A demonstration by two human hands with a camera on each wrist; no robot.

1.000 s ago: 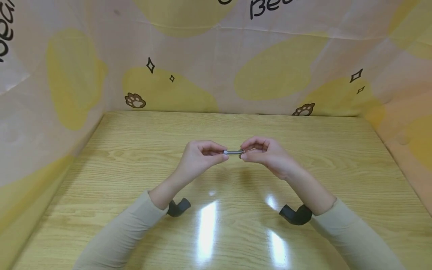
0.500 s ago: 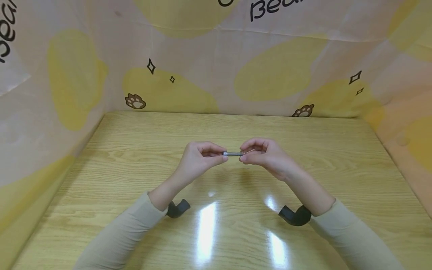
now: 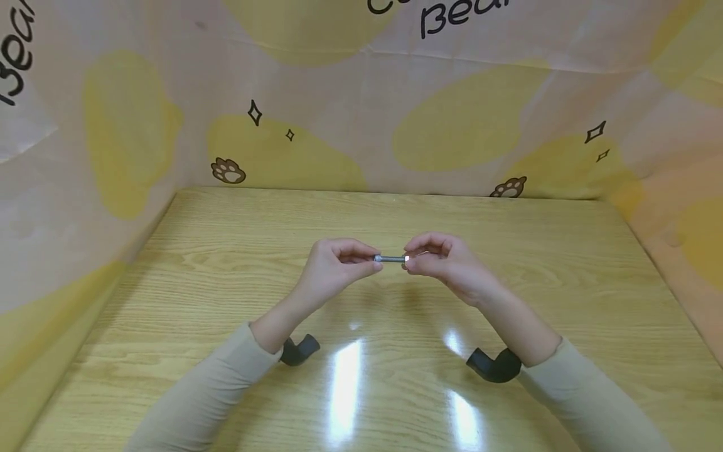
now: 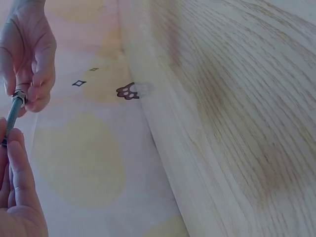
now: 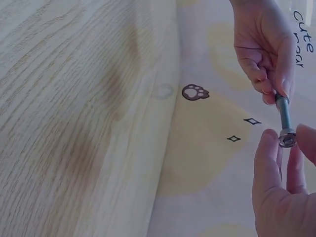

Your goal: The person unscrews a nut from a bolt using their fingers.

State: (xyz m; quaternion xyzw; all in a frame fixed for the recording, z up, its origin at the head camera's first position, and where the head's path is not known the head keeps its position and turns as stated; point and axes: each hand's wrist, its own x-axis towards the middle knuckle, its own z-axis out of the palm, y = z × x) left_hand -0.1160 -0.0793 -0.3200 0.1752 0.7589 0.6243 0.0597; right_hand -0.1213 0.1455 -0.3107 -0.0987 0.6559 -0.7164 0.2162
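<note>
A metal bolt (image 3: 391, 258) is held level above the table, between the two hands. My left hand (image 3: 329, 270) pinches its left end between thumb and fingertips, which cover most of that end. At the other end, my right hand (image 3: 452, 269) has its thumb and fingers around a nut (image 5: 287, 139) on the bolt's tip. Seen from the right wrist, the nut's round opening faces the right palm. The bare threaded shank (image 4: 14, 112) shows between both sets of fingertips in the left wrist view.
Beneath the hands lies a wood-grain table (image 3: 254, 402) with bright reflections near the front. A printed cloth (image 3: 339, 94) with yellow patches and paw prints walls off the back and sides. Black curved pieces (image 3: 495, 365) (image 3: 302, 349) sit by each wrist.
The right thumb and fingertips shift slightly around the nut. The left hand and bolt hold nearly still, while the whole head view slides down a little.
</note>
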